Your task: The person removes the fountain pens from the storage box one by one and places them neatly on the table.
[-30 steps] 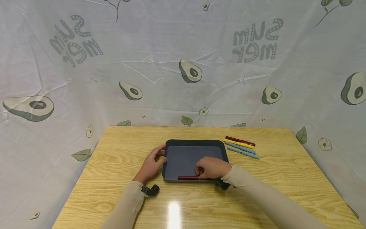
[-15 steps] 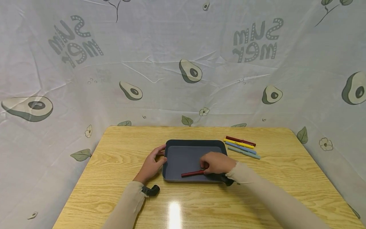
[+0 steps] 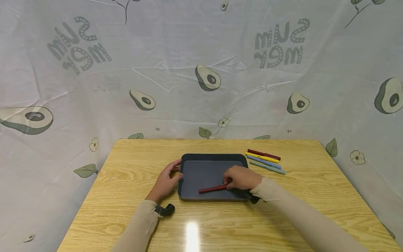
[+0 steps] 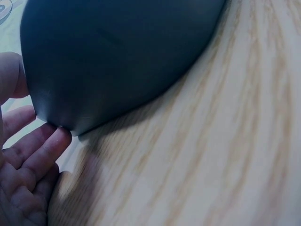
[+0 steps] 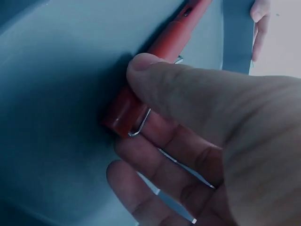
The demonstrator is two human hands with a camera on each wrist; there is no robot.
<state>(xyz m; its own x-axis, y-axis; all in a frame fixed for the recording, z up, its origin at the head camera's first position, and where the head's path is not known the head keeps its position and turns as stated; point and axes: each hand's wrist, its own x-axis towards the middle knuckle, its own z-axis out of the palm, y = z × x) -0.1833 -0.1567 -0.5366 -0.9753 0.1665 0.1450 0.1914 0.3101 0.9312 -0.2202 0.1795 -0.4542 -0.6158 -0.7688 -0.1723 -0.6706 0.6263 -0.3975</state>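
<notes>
A dark grey rectangular tray lies on the wooden table. My right hand is over its right half and holds a dark red pen low inside, near the front wall. In the right wrist view the thumb presses on the red pen, with the fingers behind it; its wire clip and a slot in the barrel show. My left hand is at the tray's left side, thumb and fingertips touching the outer wall. Seen from the left wrist, the fingers are nearly straight against the tray's corner.
Right of the tray, several pens lie side by side: a dark red pen, a yellow pen, a blue pen and a grey-green pen. A cloth with avocado prints hangs around the table.
The right hand has lifted the red pen from along the tray's front wall and shifted it back and slightly right; the pen now slants. The left hand stays at the tray's left side.
</notes>
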